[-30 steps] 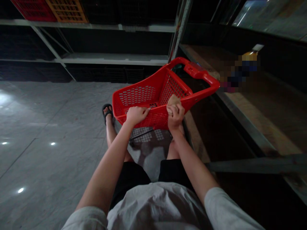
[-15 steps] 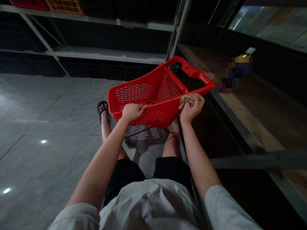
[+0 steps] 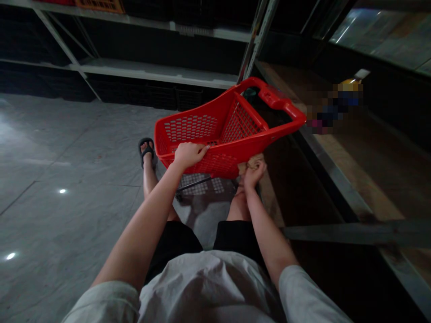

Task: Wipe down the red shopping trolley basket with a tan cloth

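Note:
A red plastic shopping cart with perforated walls stands in front of me, its handle pointing to the upper right. My left hand is closed over the near rim of the cart, thumb stretched along the edge. Lower down, at the outside of the near wall by its right end, my right hand grips a crumpled tan cloth. The cloth lies against or very close to the red plastic; I cannot tell how firmly it touches. Part of it is hidden by the fingers.
Metal shelving with dark crates runs along the back, an orange crate on top. To the right is a wooden shelf carrying a blurred-out item with a white cap. My sandalled foot rests on the grey floor left of the cart.
My right hand has moved down and left with the cloth, from near the cart's rim to lower on its outer wall. My left hand stays on the rim. The view has shifted slightly.

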{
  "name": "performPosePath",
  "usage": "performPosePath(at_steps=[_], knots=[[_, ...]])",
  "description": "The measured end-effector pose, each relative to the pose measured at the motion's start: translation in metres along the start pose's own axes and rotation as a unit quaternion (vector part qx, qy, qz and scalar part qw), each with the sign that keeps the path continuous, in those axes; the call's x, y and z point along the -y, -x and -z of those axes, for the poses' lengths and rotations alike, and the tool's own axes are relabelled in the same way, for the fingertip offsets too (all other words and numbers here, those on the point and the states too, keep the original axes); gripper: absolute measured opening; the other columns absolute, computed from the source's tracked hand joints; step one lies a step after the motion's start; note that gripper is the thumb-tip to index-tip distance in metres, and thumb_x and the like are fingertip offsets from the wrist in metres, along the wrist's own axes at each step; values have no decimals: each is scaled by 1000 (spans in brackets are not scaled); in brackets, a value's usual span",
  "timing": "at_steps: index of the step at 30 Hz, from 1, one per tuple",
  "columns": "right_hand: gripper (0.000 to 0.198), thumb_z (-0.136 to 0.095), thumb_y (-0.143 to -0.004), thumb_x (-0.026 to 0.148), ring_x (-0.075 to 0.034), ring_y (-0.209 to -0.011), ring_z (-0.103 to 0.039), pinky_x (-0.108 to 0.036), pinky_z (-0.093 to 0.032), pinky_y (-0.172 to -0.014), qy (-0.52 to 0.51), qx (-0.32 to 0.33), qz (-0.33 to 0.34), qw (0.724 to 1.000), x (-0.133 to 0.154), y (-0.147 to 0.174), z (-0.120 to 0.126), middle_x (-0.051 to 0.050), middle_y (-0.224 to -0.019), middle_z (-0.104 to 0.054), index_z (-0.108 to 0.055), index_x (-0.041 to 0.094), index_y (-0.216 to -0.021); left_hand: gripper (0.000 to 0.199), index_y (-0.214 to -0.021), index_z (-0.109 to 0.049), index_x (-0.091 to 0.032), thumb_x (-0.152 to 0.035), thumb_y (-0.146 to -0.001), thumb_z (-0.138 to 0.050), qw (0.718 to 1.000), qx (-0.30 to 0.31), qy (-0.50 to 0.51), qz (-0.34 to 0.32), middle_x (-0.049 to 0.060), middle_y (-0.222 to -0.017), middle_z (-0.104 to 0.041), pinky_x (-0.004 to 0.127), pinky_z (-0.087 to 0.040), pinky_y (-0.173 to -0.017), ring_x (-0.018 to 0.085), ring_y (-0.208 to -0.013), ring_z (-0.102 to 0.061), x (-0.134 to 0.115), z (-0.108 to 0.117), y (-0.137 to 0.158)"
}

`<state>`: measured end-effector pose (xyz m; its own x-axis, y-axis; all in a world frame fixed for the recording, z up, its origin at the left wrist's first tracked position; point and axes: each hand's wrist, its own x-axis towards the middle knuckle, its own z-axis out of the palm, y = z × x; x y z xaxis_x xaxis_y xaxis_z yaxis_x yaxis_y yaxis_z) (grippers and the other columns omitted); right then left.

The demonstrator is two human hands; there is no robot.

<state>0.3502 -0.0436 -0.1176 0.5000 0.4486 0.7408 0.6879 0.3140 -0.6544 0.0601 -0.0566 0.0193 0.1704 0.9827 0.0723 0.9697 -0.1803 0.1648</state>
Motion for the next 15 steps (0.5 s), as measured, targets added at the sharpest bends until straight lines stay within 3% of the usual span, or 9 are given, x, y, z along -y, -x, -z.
performPosePath(at_steps=[4,7,9,11,12,15], knots=[[18,-52,-91,11,-26,-108,-61,-50,-54,-105,14,-69,12,997,5,-105,-15,-10,-111,-58,-52,25,-103,73,-114,-87,-23,-63,-112,-26,1000,10,-15,1,16,-104,-84,38,-50,-81,36,-103,-78,1,1,2],[23,-48,-89,9,-28,-119,-63,-57,-52,-111,25,-51,86,995,9,-142,-21,-12,-118,-55,-56,24,-104,71,-115,-86,-23,-62,-112,-27,1000,14,-13,9,16,-106,-84,38,-49,-82,36,-105,-78,-1,3,3],[22,-47,-89,9,-29,-124,-61,-57,-52,-111,19,-30,81,996,10,-128,-22,-13,-121,-54,-57,24,-102,69,-117,-86,-23,-62,-113,-28,1000,18,-8,14,17,-107,-83,38,-48,-83,36,-106,-77,-2,4,4],[19,-47,-89,10,-28,-124,-59,-54,-52,-110,7,-14,26,1000,9,-90,-17,-14,-122,-54,-55,24,-99,68,-118,-86,-23,-61,-113,-29,1000,19,-6,16,17,-107,-83,38,-48,-83,36,-106,-77,-3,4,4],[19,-47,-88,9,-27,-120,-59,-51,-52,-109,1,11,-10,1000,7,-66,-13,-13,-121,-54,-54,25,-98,68,-118,-86,-24,-61,-113,-29,1000,18,-6,16,16,-108,-84,38,-48,-83,36,-106,-77,-4,3,4],[23,-49,-79,6,-23,-97,-60,-40,-55,-94,-9,69,-32,997,4,-2,2,-8,-103,-57,-51,26,-88,70,-119,-86,-24,-64,-112,-29,1000,10,-2,17,15,-108,-84,38,-49,-83,35,-106,-77,-3,1,2]])
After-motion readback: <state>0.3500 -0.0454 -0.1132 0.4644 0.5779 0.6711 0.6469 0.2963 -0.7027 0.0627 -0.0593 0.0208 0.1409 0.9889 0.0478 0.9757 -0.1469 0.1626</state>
